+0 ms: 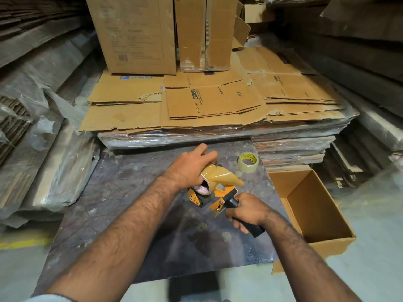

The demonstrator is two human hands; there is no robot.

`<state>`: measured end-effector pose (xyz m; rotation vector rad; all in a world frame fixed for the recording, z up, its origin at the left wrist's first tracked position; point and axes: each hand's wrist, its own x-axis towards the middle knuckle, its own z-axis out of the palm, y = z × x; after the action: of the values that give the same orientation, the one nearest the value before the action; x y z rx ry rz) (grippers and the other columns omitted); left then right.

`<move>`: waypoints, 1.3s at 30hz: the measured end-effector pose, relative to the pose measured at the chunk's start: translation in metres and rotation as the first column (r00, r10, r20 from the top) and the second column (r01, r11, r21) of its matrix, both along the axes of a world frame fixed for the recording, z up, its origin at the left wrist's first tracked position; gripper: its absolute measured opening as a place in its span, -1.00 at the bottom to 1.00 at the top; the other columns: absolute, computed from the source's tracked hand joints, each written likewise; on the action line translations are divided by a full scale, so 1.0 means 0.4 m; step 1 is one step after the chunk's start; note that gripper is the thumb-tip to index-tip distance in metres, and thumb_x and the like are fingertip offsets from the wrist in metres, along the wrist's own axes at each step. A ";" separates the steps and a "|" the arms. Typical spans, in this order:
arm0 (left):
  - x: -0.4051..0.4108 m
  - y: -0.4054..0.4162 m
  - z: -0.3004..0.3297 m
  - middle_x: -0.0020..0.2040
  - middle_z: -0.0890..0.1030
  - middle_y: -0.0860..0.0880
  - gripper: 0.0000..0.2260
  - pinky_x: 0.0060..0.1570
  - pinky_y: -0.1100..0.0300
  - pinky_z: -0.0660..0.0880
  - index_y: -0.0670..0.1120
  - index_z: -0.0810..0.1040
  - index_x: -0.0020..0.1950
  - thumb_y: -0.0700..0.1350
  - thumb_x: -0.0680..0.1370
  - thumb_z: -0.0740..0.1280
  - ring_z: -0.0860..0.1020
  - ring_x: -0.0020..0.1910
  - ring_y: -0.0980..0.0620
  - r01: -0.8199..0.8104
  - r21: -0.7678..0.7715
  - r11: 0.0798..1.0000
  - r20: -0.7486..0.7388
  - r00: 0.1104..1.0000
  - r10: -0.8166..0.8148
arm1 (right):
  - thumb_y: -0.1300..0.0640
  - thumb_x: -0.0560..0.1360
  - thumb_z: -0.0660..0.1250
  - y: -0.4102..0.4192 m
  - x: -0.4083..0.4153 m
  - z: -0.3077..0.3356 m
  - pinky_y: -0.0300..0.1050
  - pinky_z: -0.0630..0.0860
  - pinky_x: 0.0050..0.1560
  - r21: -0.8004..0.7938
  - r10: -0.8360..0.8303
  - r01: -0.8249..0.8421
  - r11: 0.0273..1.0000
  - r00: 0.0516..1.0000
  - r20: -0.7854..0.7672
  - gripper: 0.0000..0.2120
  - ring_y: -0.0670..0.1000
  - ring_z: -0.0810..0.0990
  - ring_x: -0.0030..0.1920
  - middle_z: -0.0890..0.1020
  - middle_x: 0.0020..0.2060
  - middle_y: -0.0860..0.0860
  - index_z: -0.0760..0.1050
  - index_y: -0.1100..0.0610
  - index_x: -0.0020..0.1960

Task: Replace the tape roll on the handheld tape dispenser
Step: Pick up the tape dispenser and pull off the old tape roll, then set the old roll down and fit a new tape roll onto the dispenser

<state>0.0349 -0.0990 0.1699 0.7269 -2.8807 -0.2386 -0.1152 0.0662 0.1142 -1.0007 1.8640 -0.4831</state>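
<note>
- Dispenser (pixel 214 196) = landmark; yellow/black body, held just above the dark surface (pixel 130 192), mid-frame.
- Right hand (pixel 245 211) closed round the dispenser's black handle, near-right of the body; handle's long axis runs from body down-right, toward the person.
- Left hand (pixel 190 167) on far-left side of dispenser, wrapped over the old roll (pixel 207 182); fingers go round the far side, so exact finger contact can't be seen.
- Old roll is brown, nearly spent, core opening faces the camera; sits at or on the hub, can't tell if it's off yet. Crumpled loose tail sticks out to the right over the body.
- New roll (pixel 248 161), clear tape, flat on the surface, beyond dispenser & slightly right, well apart from both hands.
- Open carton (pixel 309 214) right of dispenser, off the surface edge.
- Judgement: step in hand = pulling old roll off, early in task. Key relation: new roll lies beyond the left hand, which is nearer it & the only hand that can let go, since right must keep the handle.
</note>
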 end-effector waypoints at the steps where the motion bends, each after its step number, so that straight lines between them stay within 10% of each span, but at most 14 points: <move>1: 0.003 -0.003 -0.004 0.06 0.33 0.01 -0.60 -0.24 -0.04 0.54 0.05 0.37 0.13 -0.24 0.37 0.36 0.51 -0.16 -0.15 -0.001 0.035 0.999 -0.033 0.999 0.002 | 0.19 0.50 0.35 0.002 0.000 0.001 -0.11 0.58 -0.43 0.004 -0.001 0.001 1.000 1.000 -0.001 -0.88 0.02 0.59 -0.54 0.66 -0.42 0.12 0.58 0.25 -0.14; 10: 0.025 0.005 -0.049 -0.13 0.42 0.08 -0.66 -0.25 0.16 0.33 0.11 0.28 -0.10 -0.23 0.35 0.36 0.43 -0.17 0.03 -0.107 0.255 0.961 -0.249 0.953 0.172 | 0.18 0.51 0.37 0.010 -0.012 0.023 -0.15 0.58 -0.44 0.021 0.023 -0.022 1.000 0.999 -0.046 -0.83 -0.01 0.60 -0.53 0.67 -0.42 0.09 0.59 0.32 -0.08; 15: 0.022 0.031 -0.076 -0.28 0.42 0.08 -0.78 -0.37 0.20 0.28 0.00 0.36 -0.21 -0.28 0.34 0.34 0.39 -0.29 0.08 -0.335 0.427 0.840 -0.400 0.763 0.508 | 0.18 0.52 0.37 0.002 -0.003 0.029 -0.16 0.58 -0.46 0.003 0.001 -0.001 1.000 1.000 -0.011 -0.83 0.00 0.61 -0.53 0.69 -0.39 0.13 0.61 0.30 -0.10; 25: 0.117 -0.020 -0.119 -0.24 0.56 0.00 -0.68 -0.19 0.11 0.45 -0.05 0.43 -0.14 0.03 0.37 0.54 0.57 -0.16 -0.12 -0.560 0.632 0.536 -0.233 0.522 0.821 | 0.18 0.54 0.36 0.001 -0.063 0.002 -0.14 0.51 -0.50 -0.064 -0.305 0.306 0.950 0.952 0.025 -0.81 0.06 0.55 -0.57 0.65 -0.45 0.16 0.55 0.33 -0.12; 30: 0.105 -0.010 -0.146 -0.14 0.57 0.02 -0.49 -0.12 -0.19 0.65 0.12 0.40 -0.08 0.16 0.10 0.55 0.65 -0.05 -0.15 -0.447 0.762 0.468 -0.118 0.616 0.779 | 0.20 0.53 0.35 0.006 -0.033 -0.003 -0.16 0.50 -0.54 -0.119 -0.325 0.321 0.940 0.946 -0.017 -0.85 0.06 0.54 -0.58 0.65 -0.44 0.17 0.54 0.30 -0.11; 39: 0.038 0.075 -0.196 0.04 0.59 -0.05 -0.26 -0.03 0.00 0.59 0.10 0.28 0.19 0.10 0.18 0.64 0.61 -0.02 -0.07 -0.350 0.782 0.516 -0.152 0.696 0.702 | -0.06 0.38 0.36 0.056 -0.039 -0.041 0.01 0.64 -0.34 -0.173 -0.326 0.296 0.939 0.926 -0.188 -0.78 0.13 0.66 -0.42 0.69 -0.39 0.08 0.55 0.10 -0.21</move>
<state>0.0500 -0.0692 0.0917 1.4298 -1.8853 -1.2795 -0.1307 0.0887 0.0980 -0.8771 2.2252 -0.7295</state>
